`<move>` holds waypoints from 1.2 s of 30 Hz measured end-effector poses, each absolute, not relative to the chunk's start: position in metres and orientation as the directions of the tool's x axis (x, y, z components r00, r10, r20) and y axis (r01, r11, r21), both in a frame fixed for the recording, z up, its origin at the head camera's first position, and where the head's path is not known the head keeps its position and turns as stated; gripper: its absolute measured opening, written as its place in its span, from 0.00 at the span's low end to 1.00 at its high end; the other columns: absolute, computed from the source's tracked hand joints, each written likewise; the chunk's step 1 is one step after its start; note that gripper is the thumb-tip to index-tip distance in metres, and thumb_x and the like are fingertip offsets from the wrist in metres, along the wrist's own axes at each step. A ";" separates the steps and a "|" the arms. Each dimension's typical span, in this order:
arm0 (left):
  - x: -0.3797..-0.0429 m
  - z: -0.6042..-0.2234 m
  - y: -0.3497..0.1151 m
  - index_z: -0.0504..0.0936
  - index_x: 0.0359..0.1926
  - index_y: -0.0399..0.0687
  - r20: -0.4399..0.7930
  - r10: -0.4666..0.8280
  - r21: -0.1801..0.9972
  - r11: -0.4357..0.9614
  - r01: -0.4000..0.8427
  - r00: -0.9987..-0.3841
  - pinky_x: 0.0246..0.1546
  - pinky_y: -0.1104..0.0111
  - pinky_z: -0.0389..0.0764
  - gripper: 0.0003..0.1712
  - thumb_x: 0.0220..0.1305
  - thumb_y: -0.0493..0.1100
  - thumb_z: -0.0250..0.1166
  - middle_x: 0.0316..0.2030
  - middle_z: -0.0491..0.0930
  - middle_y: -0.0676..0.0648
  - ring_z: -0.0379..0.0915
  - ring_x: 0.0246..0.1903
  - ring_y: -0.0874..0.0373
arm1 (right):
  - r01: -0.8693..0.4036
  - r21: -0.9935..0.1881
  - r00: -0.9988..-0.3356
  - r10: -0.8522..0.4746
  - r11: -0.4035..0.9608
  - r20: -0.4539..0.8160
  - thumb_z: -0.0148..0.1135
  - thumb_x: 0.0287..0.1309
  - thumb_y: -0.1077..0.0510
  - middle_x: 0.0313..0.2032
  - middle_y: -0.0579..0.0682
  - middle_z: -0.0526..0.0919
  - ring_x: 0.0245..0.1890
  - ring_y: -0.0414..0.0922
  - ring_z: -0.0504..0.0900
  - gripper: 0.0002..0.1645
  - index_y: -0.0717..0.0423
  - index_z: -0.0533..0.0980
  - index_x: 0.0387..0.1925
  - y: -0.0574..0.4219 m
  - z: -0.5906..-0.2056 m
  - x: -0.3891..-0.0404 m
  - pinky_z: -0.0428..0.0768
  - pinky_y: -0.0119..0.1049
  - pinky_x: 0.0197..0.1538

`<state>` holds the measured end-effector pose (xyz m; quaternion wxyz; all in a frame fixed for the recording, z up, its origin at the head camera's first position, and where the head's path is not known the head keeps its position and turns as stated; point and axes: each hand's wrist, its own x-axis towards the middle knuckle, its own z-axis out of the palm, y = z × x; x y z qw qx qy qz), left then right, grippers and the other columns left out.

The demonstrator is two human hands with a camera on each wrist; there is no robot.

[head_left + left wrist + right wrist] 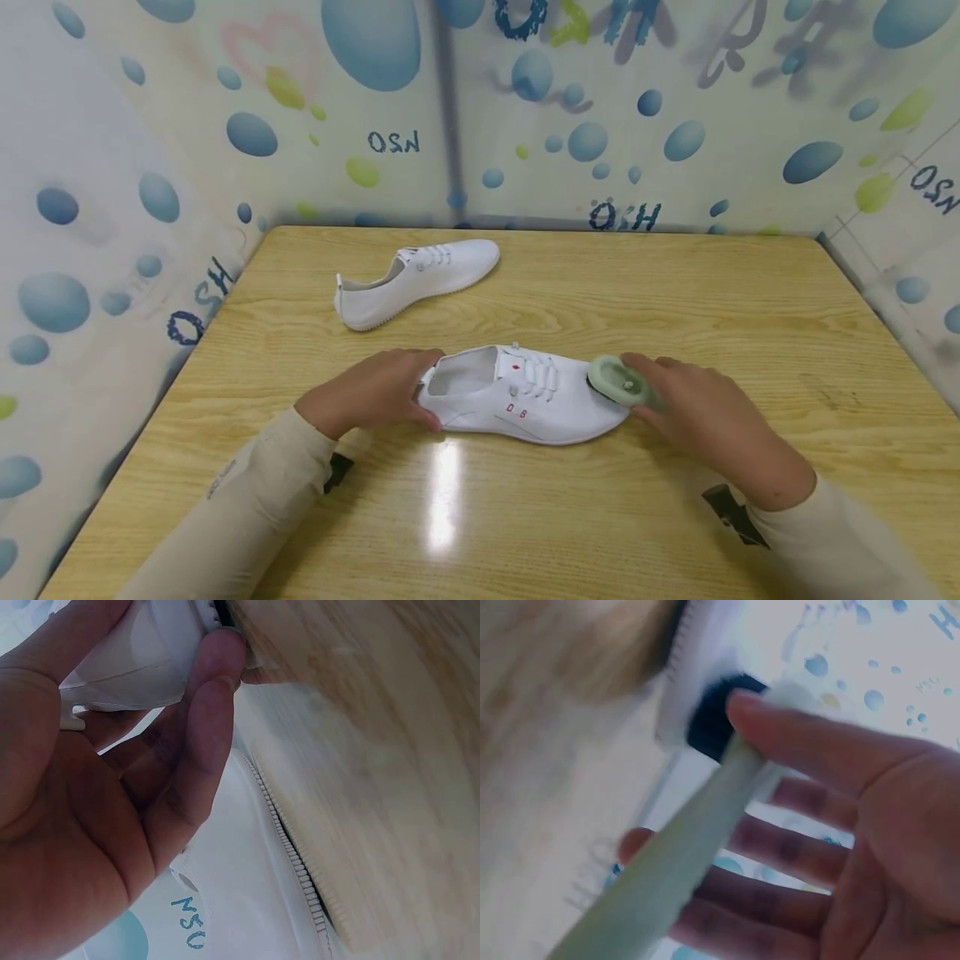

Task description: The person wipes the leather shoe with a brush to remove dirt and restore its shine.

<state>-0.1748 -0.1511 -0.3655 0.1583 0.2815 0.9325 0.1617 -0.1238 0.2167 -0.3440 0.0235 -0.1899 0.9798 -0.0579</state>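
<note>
A white lace-up shoe (540,404) with small red letters on its side lies across the middle of the table, toe to the right. My left hand (382,387) grips its heel, thumb and fingers on either side, as the left wrist view also shows. In my right hand (701,408) is a pale green shoe brush (618,379), held by thumb and fingers. Its dark bristles (716,720) lie against the shoe's toe in the right wrist view. The brush's handle (664,855) runs down across the fingers there.
Behind, a second white shoe (420,279) rests on the wooden table (675,292), its toe pointing right. Walls with blue and green spots (585,142) enclose the table at the back and sides.
</note>
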 end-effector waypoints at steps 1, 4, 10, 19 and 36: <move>-0.175 -0.366 -0.151 0.75 0.54 0.47 -0.202 0.576 0.388 0.790 0.475 -0.792 0.47 0.59 0.78 0.41 0.43 0.59 0.81 0.43 0.82 0.52 0.76 0.41 0.59 | -0.366 -0.128 -0.928 -0.371 0.922 -0.022 0.75 0.55 0.51 0.46 0.62 0.86 0.38 0.56 0.86 0.37 0.54 0.72 0.65 0.215 -0.345 -0.124 0.83 0.54 0.38; -0.175 -0.366 -0.151 0.74 0.55 0.46 -0.198 0.576 0.380 0.791 0.479 -0.793 0.47 0.59 0.78 0.42 0.43 0.59 0.82 0.43 0.82 0.51 0.77 0.41 0.58 | -0.371 -0.153 -0.924 -0.380 0.916 -0.032 0.73 0.57 0.51 0.48 0.62 0.85 0.39 0.56 0.86 0.38 0.52 0.70 0.67 0.208 -0.349 -0.125 0.82 0.55 0.41; -0.174 -0.366 -0.151 0.74 0.57 0.44 -0.197 0.574 0.378 0.792 0.479 -0.795 0.49 0.58 0.78 0.44 0.43 0.58 0.82 0.44 0.82 0.50 0.77 0.42 0.58 | -0.449 -0.163 -0.885 -0.462 0.879 -0.056 0.76 0.53 0.51 0.47 0.56 0.86 0.40 0.53 0.86 0.37 0.48 0.75 0.64 0.206 -0.346 -0.120 0.83 0.51 0.41; -0.176 -0.366 -0.150 0.72 0.61 0.42 -0.211 0.574 0.373 0.795 0.478 -0.791 0.53 0.56 0.78 0.47 0.45 0.58 0.81 0.51 0.83 0.47 0.79 0.49 0.55 | -0.373 -0.106 -0.925 -0.378 0.922 -0.027 0.74 0.55 0.52 0.45 0.61 0.86 0.36 0.54 0.86 0.39 0.51 0.72 0.68 0.217 -0.343 -0.123 0.83 0.51 0.35; -0.175 -0.367 -0.151 0.73 0.59 0.44 -0.209 0.571 0.378 0.796 0.473 -0.794 0.50 0.58 0.78 0.45 0.44 0.57 0.82 0.48 0.83 0.48 0.78 0.44 0.56 | -0.420 -0.102 -0.894 -0.430 0.902 -0.124 0.77 0.52 0.51 0.45 0.56 0.86 0.38 0.51 0.86 0.39 0.45 0.74 0.66 0.216 -0.338 -0.119 0.83 0.51 0.38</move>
